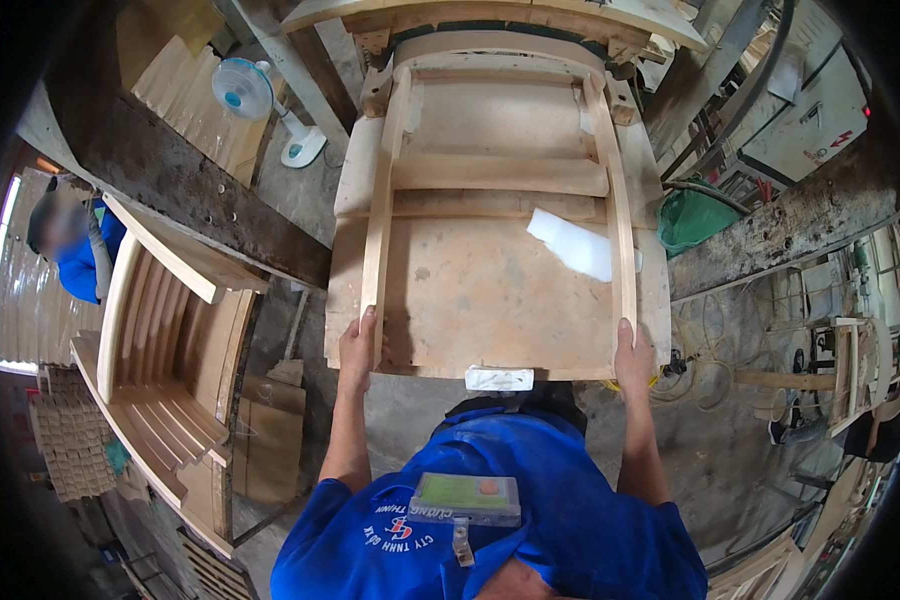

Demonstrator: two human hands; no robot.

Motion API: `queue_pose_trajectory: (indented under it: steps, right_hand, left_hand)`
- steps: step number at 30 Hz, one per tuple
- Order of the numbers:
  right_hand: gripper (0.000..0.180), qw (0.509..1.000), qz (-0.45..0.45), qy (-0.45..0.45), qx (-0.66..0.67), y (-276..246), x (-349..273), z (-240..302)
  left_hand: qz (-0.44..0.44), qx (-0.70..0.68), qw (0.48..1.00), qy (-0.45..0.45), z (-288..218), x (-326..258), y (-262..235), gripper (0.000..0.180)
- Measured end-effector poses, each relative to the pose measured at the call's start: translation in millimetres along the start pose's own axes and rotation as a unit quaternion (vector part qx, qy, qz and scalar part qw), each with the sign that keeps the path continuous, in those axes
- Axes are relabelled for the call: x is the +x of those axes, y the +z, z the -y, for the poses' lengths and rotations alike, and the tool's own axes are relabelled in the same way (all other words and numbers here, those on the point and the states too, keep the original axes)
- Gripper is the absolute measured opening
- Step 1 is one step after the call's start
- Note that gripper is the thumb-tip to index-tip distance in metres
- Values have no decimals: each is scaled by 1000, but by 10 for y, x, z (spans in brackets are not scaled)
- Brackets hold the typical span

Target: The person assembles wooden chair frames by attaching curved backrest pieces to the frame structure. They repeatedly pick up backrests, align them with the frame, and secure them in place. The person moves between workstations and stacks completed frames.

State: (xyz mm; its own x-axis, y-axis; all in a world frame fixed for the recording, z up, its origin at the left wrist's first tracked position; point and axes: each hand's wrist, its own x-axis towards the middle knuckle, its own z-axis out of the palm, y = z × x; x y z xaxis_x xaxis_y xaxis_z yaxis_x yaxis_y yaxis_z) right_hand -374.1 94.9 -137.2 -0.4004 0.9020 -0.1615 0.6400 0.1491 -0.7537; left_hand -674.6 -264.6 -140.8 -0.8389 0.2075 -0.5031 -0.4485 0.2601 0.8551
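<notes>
Both of my hands grip a pale wooden frame (500, 174), a chair-back shape with two long side rails, a cross slat and a curved top rail at the far end. My left hand (358, 345) is closed round the near end of the left rail. Round the near end of the right rail, my right hand (633, 352) is closed too. Beneath the frame lies a plywood board (470, 300). A white foam sheet (575, 245) rests on the board, close to the right rail. At the board's near edge sits a small whitish block (499, 379).
Metal beams (200, 170) flank the board. Curved wooden parts (160, 340) are stacked at the left, with a person in blue (85, 260) beyond. A fan (245, 90) stands far left. A green bag (692, 218) hangs at right; yellow hose (705, 350) lies on the floor.
</notes>
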Motion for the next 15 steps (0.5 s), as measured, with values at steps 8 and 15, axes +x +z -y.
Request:
queue_pose_trajectory:
  steps: [8, 15]
  right_hand:
    - [59, 979, 82, 136, 128, -58, 13, 11]
    - [65, 938, 146, 220, 225, -209, 18, 62]
  left_hand:
    - [2, 22, 1000, -15, -66, -43, 38, 52]
    - [7, 16, 1000, -7, -64, -59, 55, 53]
